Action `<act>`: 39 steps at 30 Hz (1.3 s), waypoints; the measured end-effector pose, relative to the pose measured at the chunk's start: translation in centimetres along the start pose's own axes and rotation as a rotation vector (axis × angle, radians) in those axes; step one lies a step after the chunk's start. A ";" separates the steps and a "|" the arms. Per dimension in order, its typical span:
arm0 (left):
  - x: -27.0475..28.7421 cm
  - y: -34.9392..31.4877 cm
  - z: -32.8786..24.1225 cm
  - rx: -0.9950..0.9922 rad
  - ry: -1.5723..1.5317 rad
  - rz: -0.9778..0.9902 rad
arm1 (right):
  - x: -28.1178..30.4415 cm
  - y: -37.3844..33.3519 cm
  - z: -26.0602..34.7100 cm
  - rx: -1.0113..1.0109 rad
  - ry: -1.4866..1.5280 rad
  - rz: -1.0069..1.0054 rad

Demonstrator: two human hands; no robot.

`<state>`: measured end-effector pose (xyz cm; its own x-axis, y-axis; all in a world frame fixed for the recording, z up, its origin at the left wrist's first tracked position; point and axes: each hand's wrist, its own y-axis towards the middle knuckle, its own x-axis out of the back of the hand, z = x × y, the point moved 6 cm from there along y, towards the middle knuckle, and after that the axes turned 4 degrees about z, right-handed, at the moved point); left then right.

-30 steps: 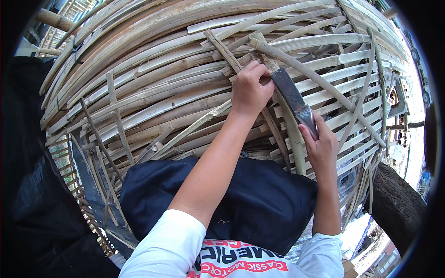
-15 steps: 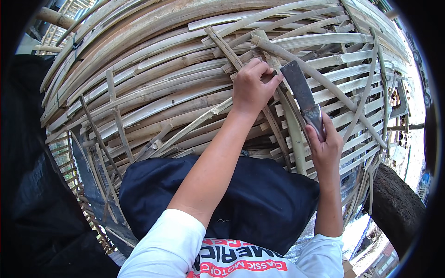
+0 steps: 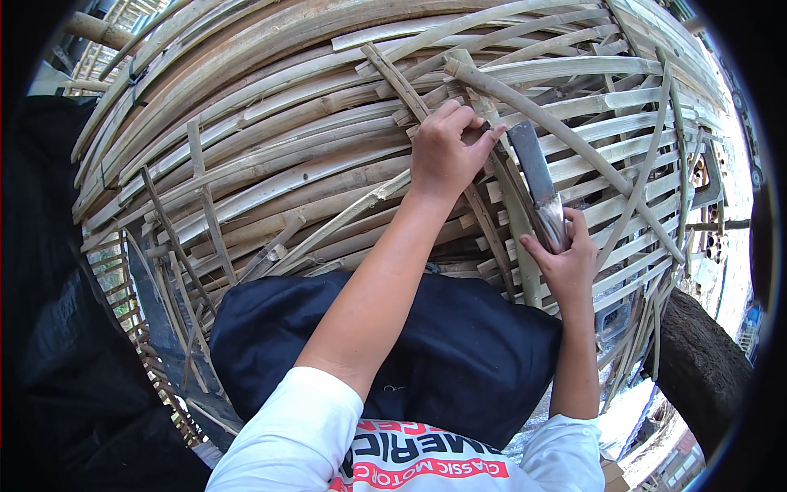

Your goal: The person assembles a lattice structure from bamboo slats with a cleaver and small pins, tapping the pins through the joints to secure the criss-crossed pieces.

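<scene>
My right hand point(image 3: 571, 258) is wrapped round the shiny metal handle of a short machete point(image 3: 534, 168) with a broad, square-ended blade. The blade points away from me, its end just right of my left fingertips. My left hand point(image 3: 449, 152) is closed in a pinch on a small dark piece point(image 3: 485, 127), too small to name for certain. That hand rests by a narrow bamboo strip point(image 3: 398, 82) and the top of an upright bamboo post point(image 3: 518, 230).
Long split-bamboo slats point(image 3: 270, 135) curve across the view, some crossed by a round bamboo pole point(image 3: 566, 131). Dark cloth point(image 3: 459, 336) covers my lap. A thick dark log point(image 3: 697, 353) lies at the right, and black sheeting point(image 3: 65, 312) hangs at the left.
The machete has shifted slightly right and toward me, and its blade has turned a little. My right thumb has moved out from the handle. The left hand stays nearly in place.
</scene>
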<state>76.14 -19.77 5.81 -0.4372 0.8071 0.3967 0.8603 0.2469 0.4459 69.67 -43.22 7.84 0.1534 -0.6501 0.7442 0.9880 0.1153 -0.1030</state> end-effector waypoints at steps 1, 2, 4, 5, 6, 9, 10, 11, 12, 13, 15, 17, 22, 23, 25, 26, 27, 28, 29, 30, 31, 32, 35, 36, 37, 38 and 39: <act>-0.1 0.0 -0.2 -0.011 0.012 -0.007 | -0.1 0.0 -0.5 0.005 0.010 -0.016; -0.1 0.0 -0.1 -0.014 0.013 -0.005 | 0.0 0.0 -0.7 0.009 0.020 -0.032; 0.1 0.0 -0.2 -0.039 0.068 -0.048 | 0.0 0.3 -0.4 -0.021 0.007 -0.036; 0.0 -0.1 -0.2 -0.040 0.064 -0.047 | -0.1 0.3 -0.6 -0.057 0.013 -0.025; 0.1 -0.2 -0.3 -0.041 0.075 -0.057 | -0.2 0.3 -0.7 -0.088 0.022 -0.015; 0.0 -0.1 -0.5 -0.050 0.095 -0.066 | -0.3 0.2 -1.3 -0.062 0.023 -0.064; -0.1 -0.1 -0.5 -0.054 0.104 -0.063 | -0.3 0.0 -1.3 -0.051 0.020 -0.079; -0.1 -0.2 -0.5 -0.052 0.106 -0.064 | -0.3 -0.1 -1.2 -0.051 0.020 -0.077; -0.1 -0.1 -0.5 -0.059 0.110 -0.066 | -0.3 0.0 -1.0 -0.055 0.023 -0.075; 0.0 -0.1 -0.5 -0.066 0.114 -0.069 | -0.3 0.0 -0.9 -0.058 0.026 -0.074; -0.1 -0.1 -0.3 -0.044 0.113 -0.059 | -0.4 0.0 -0.9 -0.061 0.026 -0.070; 0.1 -0.2 -0.1 -0.022 0.110 -0.051 | -0.6 -0.1 -0.9 -0.064 0.026 -0.066; 0.5 -0.3 -1.2 -0.116 0.128 -0.048 | -0.3 -0.2 -0.9 -0.069 0.013 -0.090; 0.4 -0.2 -1.0 -0.085 0.136 -0.048 | -0.3 -0.1 -0.9 -0.027 0.015 -0.114; 0.3 -0.1 -0.5 -0.064 0.141 -0.053 | -0.4 -0.1 -0.7 -0.045 0.024 -0.101; 0.3 -0.1 -0.2 -0.040 0.149 -0.053 | -0.5 -0.1 -0.8 -0.068 0.035 -0.085; 0.2 -0.3 -0.2 -0.055 0.157 -0.060 | -0.5 -0.1 -1.1 -0.077 0.041 -0.085; 0.2 -0.4 -0.2 -0.059 0.156 -0.062 | -0.4 -0.1 -1.1 -0.075 0.041 -0.089; 0.1 -0.5 -0.3 -0.095 0.179 -0.079 | -0.4 -0.1 -1.1 -0.072 0.034 -0.093; 0.3 -0.6 -0.7 -0.127 0.204 -0.094 | -0.5 -0.1 -1.1 -0.070 0.028 -0.093; 0.5 -0.8 -1.0 -0.167 0.213 -0.081 | -0.4 -0.2 -1.1 -0.080 0.031 -0.086; 0.4 -0.7 -1.1 -0.168 0.212 -0.081 | -0.4 -0.1 -1.2 -0.080 0.030 -0.087; 0.4 -0.7 -0.7 -0.118 0.201 -0.075 | -0.5 -0.2 -1.1 -0.056 0.029 -0.103; 0.3 -0.7 -0.7 -0.139 0.225 -0.083 | -0.5 -0.2 -1.1 -0.053 0.021 -0.100; 0.3 -0.8 -0.8 -0.161 0.249 -0.091 | -0.5 -0.1 -1.0 -0.050 0.012 -0.098; 0.3 -0.8 -0.7 -0.161 0.247 -0.088 | -0.5 -0.2 -0.9 -0.054 0.012 -0.099; 0.3 -0.9 -0.7 -0.154 0.259 -0.083 | -0.5 -0.2 -0.9 -0.073 0.015 -0.086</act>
<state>75.09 -20.15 6.09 -0.5737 0.6189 0.5365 0.7779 0.2065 0.5935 69.45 -43.55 6.86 0.0675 -0.6665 0.7424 0.9962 0.0038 -0.0871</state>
